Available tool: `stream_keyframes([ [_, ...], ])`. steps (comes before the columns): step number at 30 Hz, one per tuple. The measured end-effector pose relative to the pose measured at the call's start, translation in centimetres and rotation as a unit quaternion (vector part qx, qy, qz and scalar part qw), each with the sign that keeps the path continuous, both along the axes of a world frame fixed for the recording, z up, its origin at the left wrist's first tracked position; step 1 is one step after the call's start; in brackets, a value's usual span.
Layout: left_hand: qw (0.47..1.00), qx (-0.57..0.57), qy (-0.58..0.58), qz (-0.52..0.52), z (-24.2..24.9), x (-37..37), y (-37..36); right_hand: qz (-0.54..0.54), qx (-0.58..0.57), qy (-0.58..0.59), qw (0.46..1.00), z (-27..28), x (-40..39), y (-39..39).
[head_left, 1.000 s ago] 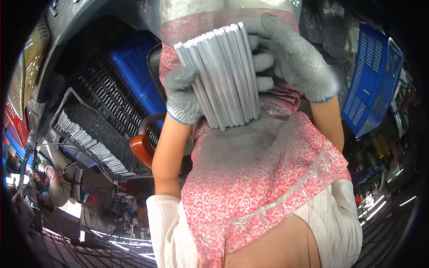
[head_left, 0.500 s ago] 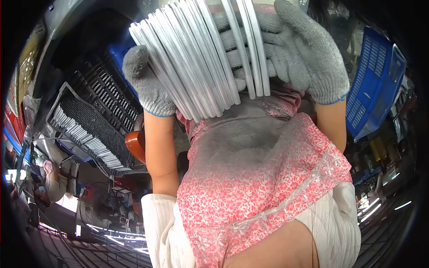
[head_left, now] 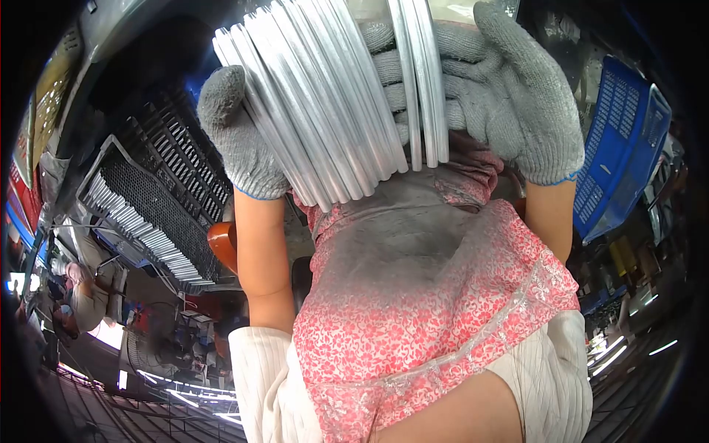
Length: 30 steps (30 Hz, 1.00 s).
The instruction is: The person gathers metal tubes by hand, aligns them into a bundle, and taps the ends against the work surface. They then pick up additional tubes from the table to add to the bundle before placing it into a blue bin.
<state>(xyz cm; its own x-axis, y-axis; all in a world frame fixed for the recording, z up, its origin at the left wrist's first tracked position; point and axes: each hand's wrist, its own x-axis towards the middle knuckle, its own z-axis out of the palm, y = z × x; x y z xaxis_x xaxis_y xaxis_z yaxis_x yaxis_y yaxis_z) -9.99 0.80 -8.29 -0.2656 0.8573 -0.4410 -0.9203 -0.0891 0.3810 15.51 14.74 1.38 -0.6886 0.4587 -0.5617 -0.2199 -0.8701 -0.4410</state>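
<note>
A row of silvery metal rods (head_left: 317,96) lies side by side across both of my hands at the top of the head view. My left hand (head_left: 247,140), in a grey knit glove, grips the row's left edge, its thumb pressed against the outermost rods and its fingers hidden beneath. My right hand (head_left: 509,111), gloved alike, is palm up, with its fingers under the rods and its thumb spread away. A few rods (head_left: 430,111) rest on the right fingers, set apart from the main row by a gap. The rods' far ends run out of view.
To the left stands a black mesh crate (head_left: 155,199) with a row of similar rods (head_left: 140,229) along its side. A blue plastic crate (head_left: 613,148) is at the right. An orange-brown rounded object (head_left: 223,245) sits beside my left forearm. Below the rods is a pink floral apron (head_left: 391,325), smudged grey.
The single rod that stood apart has closed up against the pair on my right fingers. Both hands and the rods sit slightly lower in view, and the right hand has shifted a little right.
</note>
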Motion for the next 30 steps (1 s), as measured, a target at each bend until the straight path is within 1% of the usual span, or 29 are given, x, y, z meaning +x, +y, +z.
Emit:
stream_keyframes([
  [1, 1.0, -0.001, 0.0, 0.0, 0.3, 0.5, 0.0, 0.01, -0.006, 0.018, 1.0, 0.3, -0.2, 0.0],
  [3, 0.983, 0.011, 0.182, 0.032, 0.9, 2.1, 0.0, 0.024, -0.011, 0.035, 0.999, 1.2, -1.3, -0.1],
  [4, 0.983, 0.011, 0.181, 0.032, 0.7, 2.1, 0.1, 0.074, 0.057, -0.089, 0.992, 1.8, -2.4, -0.2],
  [5, 0.976, -0.06, 0.207, 0.04, 0.2, 2.0, 0.3, 0.123, 0.125, -0.212, 0.961, 2.2, -3.0, -0.3],
  [6, 0.963, -0.129, 0.231, 0.048, -0.1, 1.9, 0.3, 0.127, 0.124, -0.204, 0.963, 2.5, -2.7, -0.3],
  [7, 0.995, -0.089, 0.007, 0.053, 0.1, 0.5, 0.3, 0.154, 0.213, -0.239, 0.935, 1.3, -2.7, -1.1],
  [8, 0.995, -0.089, 0.007, 0.053, 0.0, 0.6, 0.3, 0.179, 0.3, -0.271, 0.897, 0.0, -2.7, -1.8],
  [9, 0.988, -0.117, 0.059, 0.076, 0.4, 1.1, 0.7, 0.18, 0.3, -0.27, 0.897, -0.1, -2.7, -1.8],
  [10, 0.978, -0.145, 0.111, 0.098, 0.7, 1.3, 1.0, 0.129, 0.226, -0.238, 0.936, -0.2, -2.6, -1.7],
  [11, 0.978, -0.145, 0.112, 0.099, 0.2, 0.6, 0.6, 0.077, 0.151, -0.205, 0.964, -0.3, -2.4, -1.7],
  [12, 0.998, -0.044, 0.022, 0.039, -0.7, -0.6, -0.1, 0.077, 0.151, -0.204, 0.964, -0.7, -1.8, -1.6],
  [13, 0.996, 0.057, -0.068, -0.022, -1.1, -1.3, -0.4, 0.046, 0.1, -0.193, 0.975, -1.4, -1.0, -1.6],
  [14, 0.996, 0.057, -0.068, -0.022, -1.3, -1.7, -0.7, 0.015, 0.048, -0.181, 0.982, -1.8, -0.5, -1.6],
  [15, 0.996, 0.051, -0.071, -0.027, -1.3, -1.8, -0.8, -0.041, 0.049, -0.115, 0.991, -1.8, -1.3, -1.6],
  [16, 0.996, 0.045, -0.074, -0.031, -1.3, -1.8, -0.8, -0.041, 0.04, -0.106, 0.993, -1.7, -1.0, -1.4],
  [20, 0.992, 0.075, -0.097, -0.026, -0.7, -1.0, -0.6, -0.036, 0.035, -0.116, 0.992, -1.5, -0.8, -0.9],
  [22, 0.995, 0.004, -0.097, 0.009, -0.9, -1.3, -0.9, -0.037, 0.037, -0.119, 0.992, -1.5, -0.5, -0.9],
  [26, 0.996, 0.022, -0.089, -0.02, -1.6, -2.0, -1.2, -0.03, 0.038, -0.126, 0.991, -1.3, -0.3, -0.8],
  [27, 0.999, -0.019, 0.049, -0.006, -1.4, -1.4, -1.2, -0.025, 0.038, -0.128, 0.991, -1.2, -0.2, -0.8],
  [28, 0.981, -0.059, 0.187, 0.008, -1.0, -0.6, -1.0, -0.018, 0.039, -0.134, 0.99, -1.1, -0.2, -0.8],
  [29, 0.981, -0.059, 0.187, 0.008, -0.3, -0.1, -0.8, -0.007, 0.041, -0.142, 0.989, -1.0, -0.2, -0.8],
  [30, 0.993, -0.036, 0.111, 0.01, 1.0, 0.6, -0.2, 0.009, 0.045, -0.153, 0.987, -0.8, -0.2, -0.9],
])
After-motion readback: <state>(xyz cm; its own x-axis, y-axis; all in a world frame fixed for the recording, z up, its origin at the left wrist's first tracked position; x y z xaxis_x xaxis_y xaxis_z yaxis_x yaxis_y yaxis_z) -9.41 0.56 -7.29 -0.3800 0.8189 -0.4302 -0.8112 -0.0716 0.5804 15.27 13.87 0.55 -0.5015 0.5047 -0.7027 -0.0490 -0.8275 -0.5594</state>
